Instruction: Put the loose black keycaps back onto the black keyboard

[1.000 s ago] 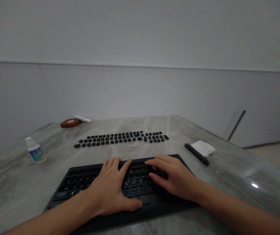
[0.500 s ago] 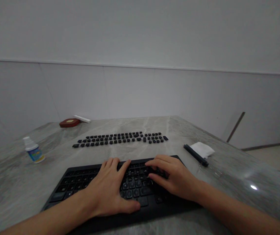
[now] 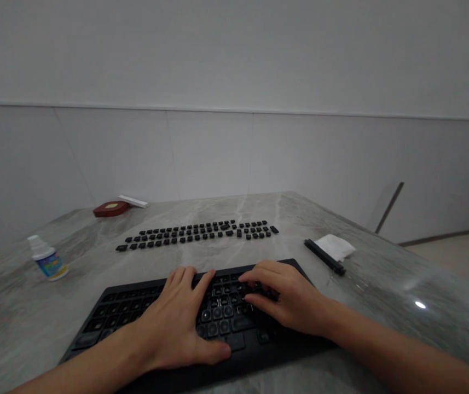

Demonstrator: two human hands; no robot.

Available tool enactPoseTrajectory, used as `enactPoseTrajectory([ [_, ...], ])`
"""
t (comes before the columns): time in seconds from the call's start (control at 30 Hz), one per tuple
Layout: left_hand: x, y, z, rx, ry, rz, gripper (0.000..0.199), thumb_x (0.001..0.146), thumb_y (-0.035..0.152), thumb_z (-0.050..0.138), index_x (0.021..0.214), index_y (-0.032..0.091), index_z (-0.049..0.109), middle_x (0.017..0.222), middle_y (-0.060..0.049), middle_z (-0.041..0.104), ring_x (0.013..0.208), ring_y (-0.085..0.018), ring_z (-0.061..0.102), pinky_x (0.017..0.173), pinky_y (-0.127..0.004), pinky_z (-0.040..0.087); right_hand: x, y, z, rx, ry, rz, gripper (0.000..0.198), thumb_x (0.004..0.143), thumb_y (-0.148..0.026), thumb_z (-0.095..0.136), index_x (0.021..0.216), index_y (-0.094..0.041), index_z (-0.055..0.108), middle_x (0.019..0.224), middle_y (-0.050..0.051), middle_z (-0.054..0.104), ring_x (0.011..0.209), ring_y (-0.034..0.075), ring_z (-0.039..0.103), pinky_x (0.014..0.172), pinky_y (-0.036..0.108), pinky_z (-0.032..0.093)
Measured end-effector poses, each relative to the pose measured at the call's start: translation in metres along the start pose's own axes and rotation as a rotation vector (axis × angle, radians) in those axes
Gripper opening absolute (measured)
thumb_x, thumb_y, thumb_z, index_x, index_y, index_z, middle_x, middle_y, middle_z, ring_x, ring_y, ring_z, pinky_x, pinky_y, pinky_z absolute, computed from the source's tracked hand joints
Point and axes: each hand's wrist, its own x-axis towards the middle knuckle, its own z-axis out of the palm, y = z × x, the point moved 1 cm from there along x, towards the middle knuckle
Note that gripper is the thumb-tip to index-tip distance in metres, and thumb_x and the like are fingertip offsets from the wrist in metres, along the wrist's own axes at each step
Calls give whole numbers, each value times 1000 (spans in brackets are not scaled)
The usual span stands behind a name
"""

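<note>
A black keyboard (image 3: 250, 350) lies at an angle in front of me, with many of its key positions bare and some keycaps in place. My left hand (image 3: 180, 323) rests flat across its middle, fingers spread and thumb stretched along the lower edge, pressing on the frame. Over the right part of the keys, my right hand (image 3: 283, 295) is curled with thumb and index finger bent toward each other at the keys. What sits between those fingertips is too small and dark to make out. Beyond the keyboard, loose black keycaps (image 3: 197, 237) stand in several rows.
A white bottle with a blue label (image 3: 49, 262) stands at the left. To the right lie a black stick-like tool (image 3: 324, 256) and a white tissue (image 3: 336, 246). At the back left are a reddish-brown case (image 3: 111, 209) and a white bar (image 3: 133, 201) on the marble table (image 3: 94, 246).
The view has shifted slightly, so most things appear a little further left. Both hands keep nearly the same place on the keyboard.
</note>
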Motion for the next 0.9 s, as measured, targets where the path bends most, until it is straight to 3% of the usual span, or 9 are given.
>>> enactPoseTrajectory([
  [0.17,-7,5,-4,-32,-43,-55,110,58,69,76,149,16,43,123,-18,52,121,-44,46,103,-63,41,0,0,4,17,-21,15,22,90,-22,66,111,-16,67,91,6,69,78,16,62,74,30,50],
  [0.27,-10,10,-6,-74,14,2,99,60,62,79,143,16,50,130,-19,50,124,-43,45,104,-62,41,0,-4,11,31,4,26,20,87,-22,71,106,-16,67,87,4,69,75,16,61,72,29,49],
  [0.4,-8,18,-4,-288,83,238,59,76,34,78,130,22,57,132,-11,53,122,-31,50,105,-47,46,3,-16,24,90,128,34,18,83,-26,76,95,-17,66,78,1,66,67,14,58,65,25,46],
  [0.5,-3,19,-1,-464,125,328,22,90,21,64,112,22,62,111,-5,63,104,-20,59,92,-33,51,5,-23,35,142,199,25,20,86,-34,73,85,-17,63,72,0,64,62,12,57,59,23,44],
  [0.57,0,16,1,-516,161,311,11,94,18,59,103,21,64,98,-3,66,94,-18,61,84,-31,51,6,-25,39,139,216,15,24,90,-38,68,80,-17,62,70,0,63,61,12,57,59,23,43],
  [0.77,-1,11,3,-490,163,177,11,93,16,57,98,21,66,94,-2,67,89,-19,62,83,-34,51,10,-6,19,-33,84,73,22,93,-38,62,84,-18,66,77,3,67,73,17,62,67,29,47],
  [0.9,-6,19,4,-345,186,291,17,94,11,50,101,19,63,97,-5,65,94,-22,59,85,-36,52,10,30,-5,-267,15,294,21,91,-33,64,101,-16,69,100,11,71,99,26,65,90,42,50],
])
